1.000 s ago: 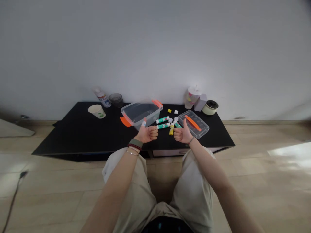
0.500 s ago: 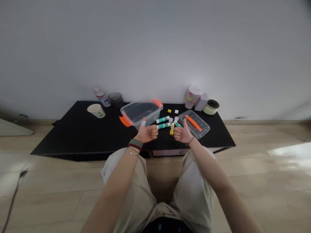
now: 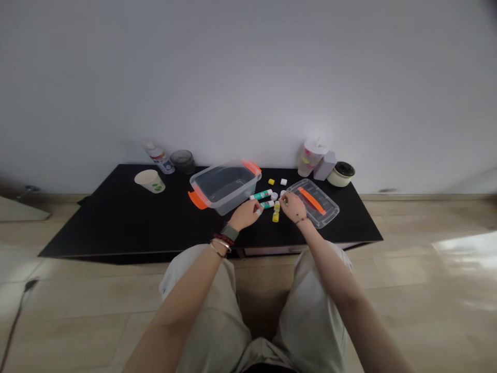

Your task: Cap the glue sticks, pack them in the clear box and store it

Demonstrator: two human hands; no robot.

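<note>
My left hand [image 3: 245,214] is closed, with its fingers on the near end of a green-and-white glue stick [image 3: 267,204] that lies on the black table. A second green-and-white glue stick [image 3: 261,195] lies just behind it. My right hand [image 3: 294,206] is closed in a pinch over a third green glue stick, which its fingers mostly hide. Between the hands lies a small yellow glue stick [image 3: 276,212]. A white round cap [image 3: 274,196] sits beside the sticks. Farther back are a yellow cap [image 3: 271,182] and a white cap [image 3: 283,182].
A clear box [image 3: 229,199] with orange latches stands open at left. Its clear lid [image 3: 328,212] with an orange handle lies at right. A paper cup [image 3: 150,181], spray can [image 3: 161,159], dark bowl [image 3: 183,162], lidded tumbler [image 3: 309,158] and cream pot [image 3: 339,178] stand around the black table [image 3: 116,223].
Both hands have gone from raised thumbs to palms-down on the glue sticks. My left hand moved right and my right hand turned over onto the green stick. The view shifted slightly.
</note>
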